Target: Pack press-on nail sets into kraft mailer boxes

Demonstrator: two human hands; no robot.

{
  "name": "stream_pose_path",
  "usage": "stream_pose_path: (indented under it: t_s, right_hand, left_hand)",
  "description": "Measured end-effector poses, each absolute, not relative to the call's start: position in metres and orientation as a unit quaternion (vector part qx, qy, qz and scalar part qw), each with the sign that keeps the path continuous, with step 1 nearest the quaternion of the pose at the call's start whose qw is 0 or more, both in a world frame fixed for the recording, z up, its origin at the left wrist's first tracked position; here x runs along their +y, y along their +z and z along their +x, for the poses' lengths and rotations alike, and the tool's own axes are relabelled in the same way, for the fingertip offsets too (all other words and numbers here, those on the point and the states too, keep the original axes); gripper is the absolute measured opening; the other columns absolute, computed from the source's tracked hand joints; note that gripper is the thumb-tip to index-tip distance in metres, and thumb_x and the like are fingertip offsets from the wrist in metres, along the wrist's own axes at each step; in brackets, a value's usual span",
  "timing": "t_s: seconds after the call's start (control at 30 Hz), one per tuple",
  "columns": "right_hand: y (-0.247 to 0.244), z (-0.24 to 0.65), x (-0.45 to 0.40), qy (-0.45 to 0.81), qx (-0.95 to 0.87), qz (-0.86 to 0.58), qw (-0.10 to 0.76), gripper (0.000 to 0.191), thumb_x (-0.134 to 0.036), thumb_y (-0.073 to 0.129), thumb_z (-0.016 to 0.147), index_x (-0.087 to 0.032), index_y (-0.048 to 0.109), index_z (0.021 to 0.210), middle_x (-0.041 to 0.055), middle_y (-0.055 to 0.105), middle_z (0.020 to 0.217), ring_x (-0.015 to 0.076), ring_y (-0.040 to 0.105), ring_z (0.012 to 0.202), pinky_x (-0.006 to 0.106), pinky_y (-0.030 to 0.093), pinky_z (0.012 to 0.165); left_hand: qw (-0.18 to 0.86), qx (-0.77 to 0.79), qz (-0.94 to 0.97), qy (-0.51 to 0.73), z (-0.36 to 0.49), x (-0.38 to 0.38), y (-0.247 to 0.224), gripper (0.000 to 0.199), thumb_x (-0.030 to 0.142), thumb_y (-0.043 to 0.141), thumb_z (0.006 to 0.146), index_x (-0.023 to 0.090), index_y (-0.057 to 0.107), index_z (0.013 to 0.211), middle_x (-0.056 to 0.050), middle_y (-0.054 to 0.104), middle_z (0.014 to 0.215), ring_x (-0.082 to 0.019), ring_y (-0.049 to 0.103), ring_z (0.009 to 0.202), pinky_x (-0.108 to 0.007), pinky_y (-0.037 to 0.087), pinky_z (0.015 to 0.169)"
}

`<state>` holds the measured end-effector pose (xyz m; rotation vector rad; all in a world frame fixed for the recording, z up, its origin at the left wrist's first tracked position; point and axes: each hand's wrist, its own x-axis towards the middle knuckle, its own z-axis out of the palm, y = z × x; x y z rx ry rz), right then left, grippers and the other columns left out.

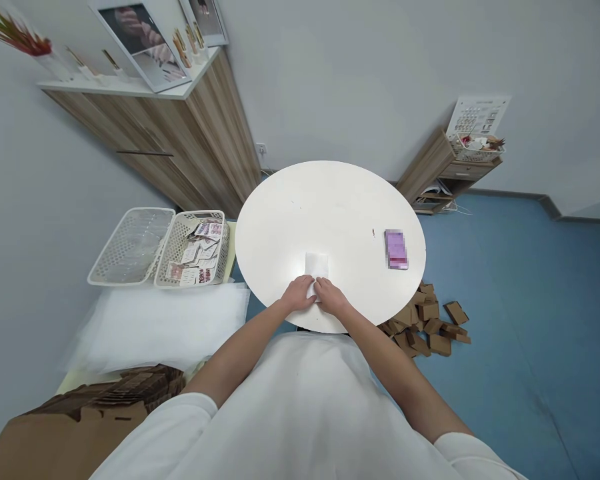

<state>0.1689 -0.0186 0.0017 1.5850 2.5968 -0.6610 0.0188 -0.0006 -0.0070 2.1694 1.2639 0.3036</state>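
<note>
A small white sheet or wrap [317,264] lies on the round white table [330,207], close to its near edge. My left hand [300,293] is at the lower left side of the white piece, its fingers closed on the edge. From the lower right, my right hand [329,294] also holds it, fingers bent and thumb near the left one. The hands are almost touching. Off to the right on the tabletop lies a purple pack [397,249], partly pixelated.
Left of the table are a basket of small packets [195,250], a basket with clear plastic [137,247], white foam sheets [165,327] and flat cardboard [75,433]. Small brown boxes [429,311] lie on the floor at right. A wooden cabinet [180,140] stands behind left.
</note>
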Motion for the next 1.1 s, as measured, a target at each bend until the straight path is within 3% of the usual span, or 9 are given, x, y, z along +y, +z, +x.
stream_pose_path:
  t_s: [0.1, 0.23, 0.3, 0.4, 0.53, 0.63, 0.8, 0.93, 1.1]
  right_hand:
    - [0.006, 0.171, -0.028, -0.230, 0.834, 0.502, 0.023, 0.043, -0.016, 0.057, 0.066, -0.012, 0.044, 0.107, 0.0147, 0.054, 0.106, 0.0257, 0.051, 0.097, 0.036, 0.044, 0.077]
    - [0.011, 0.186, -0.045, -0.302, 0.819, 0.488, 0.023, 0.036, -0.029, 0.055, 0.069, -0.015, 0.045, 0.100, 0.0085, 0.058, 0.090, 0.0206, 0.055, 0.076, 0.030, 0.041, 0.062]
    - [0.014, 0.193, -0.045, -0.326, 0.807, 0.491, 0.019, 0.029, -0.028, 0.052, 0.071, -0.017, 0.046, 0.097, 0.0056, 0.059, 0.084, 0.0186, 0.054, 0.072, 0.027, 0.038, 0.060]
    - [0.018, 0.197, -0.029, -0.357, 0.786, 0.504, 0.018, 0.016, -0.028, 0.048, 0.074, -0.018, 0.049, 0.086, 0.0036, 0.058, 0.077, 0.0172, 0.052, 0.068, 0.026, 0.035, 0.059]
    - [0.017, 0.197, -0.003, -0.392, 0.754, 0.528, -0.010, 0.010, -0.028, 0.047, 0.074, -0.019, 0.051, 0.072, 0.0051, 0.057, 0.081, 0.0172, 0.052, 0.072, 0.026, 0.038, 0.062]
    - [0.010, 0.199, 0.010, -0.394, 0.721, 0.569, -0.021, 0.013, -0.027, 0.043, 0.076, -0.018, 0.052, 0.073, 0.0061, 0.057, 0.082, 0.0177, 0.052, 0.074, 0.027, 0.040, 0.063]
    - [-0.006, 0.199, 0.011, -0.375, 0.688, 0.620, -0.038, 0.024, -0.026, 0.036, 0.081, -0.016, 0.052, 0.096, 0.0090, 0.053, 0.095, 0.0195, 0.051, 0.087, 0.030, 0.041, 0.074]
    - [-0.012, 0.193, -0.008, -0.313, 0.639, 0.690, -0.132, 0.040, -0.030, 0.036, 0.083, -0.016, 0.039, 0.120, 0.0123, 0.043, 0.114, 0.0218, 0.044, 0.105, 0.034, 0.040, 0.084]
    - [-0.011, 0.186, -0.047, -0.269, 0.608, 0.711, -0.232, 0.039, -0.031, 0.038, 0.082, -0.018, 0.040, 0.120, 0.0118, 0.039, 0.115, 0.0232, 0.040, 0.110, 0.040, 0.037, 0.092]
  left_hand:
    - [0.335, 0.441, 0.827, 0.100, 0.014, -0.008, 0.003, 0.044, 0.038, 0.056, 0.071, 0.020, 0.050, 0.110, -0.008, 0.053, 0.116, -0.025, 0.046, 0.109, -0.037, 0.035, 0.092]
    - [0.383, 0.394, 0.833, 0.060, 0.006, -0.021, 0.007, 0.055, 0.045, 0.063, 0.061, 0.024, 0.050, 0.110, -0.005, 0.055, 0.112, -0.027, 0.046, 0.106, -0.036, 0.035, 0.090]
    - [0.394, 0.404, 0.824, 0.058, 0.005, -0.022, 0.003, 0.053, 0.038, 0.064, 0.061, 0.024, 0.049, 0.110, -0.006, 0.056, 0.109, -0.026, 0.048, 0.103, -0.035, 0.036, 0.088]
    - [0.391, 0.444, 0.804, 0.067, 0.008, -0.017, -0.005, 0.036, 0.022, 0.055, 0.066, 0.021, 0.052, 0.101, -0.006, 0.056, 0.102, -0.023, 0.049, 0.098, -0.034, 0.038, 0.085]
    - [0.388, 0.510, 0.762, 0.093, 0.014, -0.007, -0.011, 0.022, 0.013, 0.045, 0.068, 0.018, 0.053, 0.088, -0.007, 0.054, 0.098, -0.021, 0.050, 0.093, -0.033, 0.041, 0.080]
    - [0.431, 0.539, 0.716, 0.103, 0.018, -0.003, -0.011, 0.026, 0.016, 0.042, 0.073, 0.018, 0.048, 0.098, -0.005, 0.054, 0.092, -0.017, 0.053, 0.082, -0.030, 0.044, 0.072]
    - [0.429, 0.590, 0.672, 0.125, 0.025, -0.004, -0.013, 0.031, 0.021, 0.044, 0.077, 0.018, 0.044, 0.107, -0.005, 0.055, 0.095, -0.014, 0.055, 0.075, -0.028, 0.044, 0.069]
    - [0.421, 0.625, 0.645, 0.127, 0.031, -0.008, -0.017, 0.027, 0.022, 0.047, 0.076, 0.018, 0.048, 0.103, -0.005, 0.056, 0.096, -0.014, 0.056, 0.076, -0.027, 0.044, 0.069]
    - [0.432, 0.650, 0.613, 0.123, 0.035, -0.016, -0.016, 0.029, 0.025, 0.049, 0.075, 0.019, 0.048, 0.104, -0.003, 0.058, 0.094, -0.014, 0.057, 0.074, -0.026, 0.044, 0.066]
